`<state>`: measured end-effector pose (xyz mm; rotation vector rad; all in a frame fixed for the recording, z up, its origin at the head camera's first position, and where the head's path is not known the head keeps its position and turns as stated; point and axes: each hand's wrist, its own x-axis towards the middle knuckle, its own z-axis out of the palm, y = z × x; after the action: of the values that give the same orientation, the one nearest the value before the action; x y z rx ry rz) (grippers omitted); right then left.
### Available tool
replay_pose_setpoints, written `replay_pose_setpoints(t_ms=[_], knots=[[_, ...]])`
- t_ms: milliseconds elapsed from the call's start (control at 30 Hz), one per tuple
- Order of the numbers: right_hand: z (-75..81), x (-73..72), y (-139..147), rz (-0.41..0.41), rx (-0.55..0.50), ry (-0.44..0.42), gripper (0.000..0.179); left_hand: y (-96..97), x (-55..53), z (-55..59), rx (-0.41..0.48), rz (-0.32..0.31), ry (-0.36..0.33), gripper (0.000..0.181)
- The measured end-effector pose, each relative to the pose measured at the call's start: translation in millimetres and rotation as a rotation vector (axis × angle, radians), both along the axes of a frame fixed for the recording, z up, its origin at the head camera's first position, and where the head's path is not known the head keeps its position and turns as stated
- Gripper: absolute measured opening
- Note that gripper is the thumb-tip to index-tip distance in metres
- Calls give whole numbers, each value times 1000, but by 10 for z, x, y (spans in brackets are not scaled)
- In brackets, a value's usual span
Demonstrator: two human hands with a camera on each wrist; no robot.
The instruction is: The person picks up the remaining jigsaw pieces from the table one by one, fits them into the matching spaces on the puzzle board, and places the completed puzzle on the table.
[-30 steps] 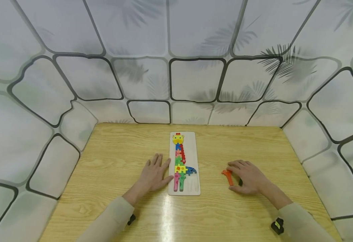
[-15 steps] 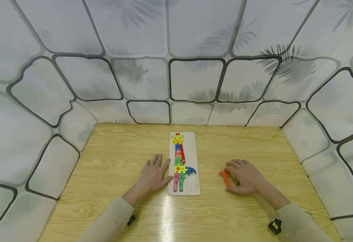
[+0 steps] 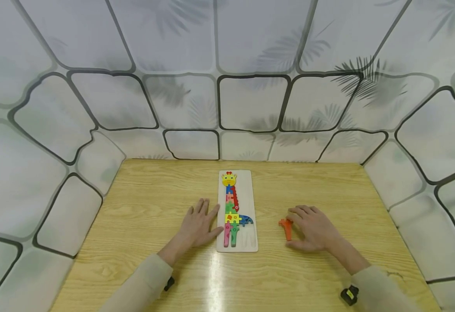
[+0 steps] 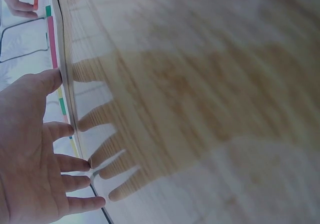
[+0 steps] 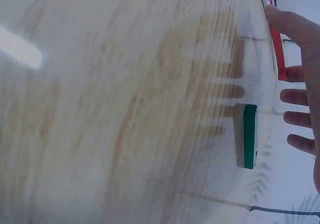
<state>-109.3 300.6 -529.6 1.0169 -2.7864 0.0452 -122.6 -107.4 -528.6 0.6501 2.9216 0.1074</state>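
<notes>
A giraffe puzzle board point(image 3: 246, 190) lies on the table, bearing a yellow head, a jointed neck and body, a blue piece point(image 3: 245, 220) and two legs, pink and green. My left hand point(image 3: 198, 225) rests beside its left edge, fingers spread, thumb at the rim. To the right of the board, my right hand point(image 3: 314, 229) pinches an orange puzzle piece point(image 3: 287, 229) lengthwise between thumb and forefinger, low over the table. In the right wrist view a green puzzle piece point(image 5: 250, 136) lies on the tabletop near the other fingers; the hand hides it in the head view.
Pale leg-shaped recesses point(image 3: 247, 237) show at the board's lower right. The wooden table point(image 3: 153, 182) ends at a patterned cloth wall point(image 3: 246, 145) behind and at both sides.
My right hand has slid left toward the board with the orange piece. The green piece, partly visible before, is now covered in the head view. My left hand stays put.
</notes>
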Motion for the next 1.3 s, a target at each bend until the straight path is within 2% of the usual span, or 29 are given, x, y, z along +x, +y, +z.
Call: replay_pose_setpoints(t_ms=[267,600,900,1300], knots=[[-23,47,-73,0,-55,28,74,2,10,-4,13,0,-12,79],[-56,78,-181,-15,-43,26,77,-4,3,-17,13,-2,-17,80],[-87,74,-262,-4,-66,69,76,-7,-7,-26,-10,-10,-4,81],[-119,64,-401,5,-88,37,76,5,-11,-8,1,-1,-4,79]])
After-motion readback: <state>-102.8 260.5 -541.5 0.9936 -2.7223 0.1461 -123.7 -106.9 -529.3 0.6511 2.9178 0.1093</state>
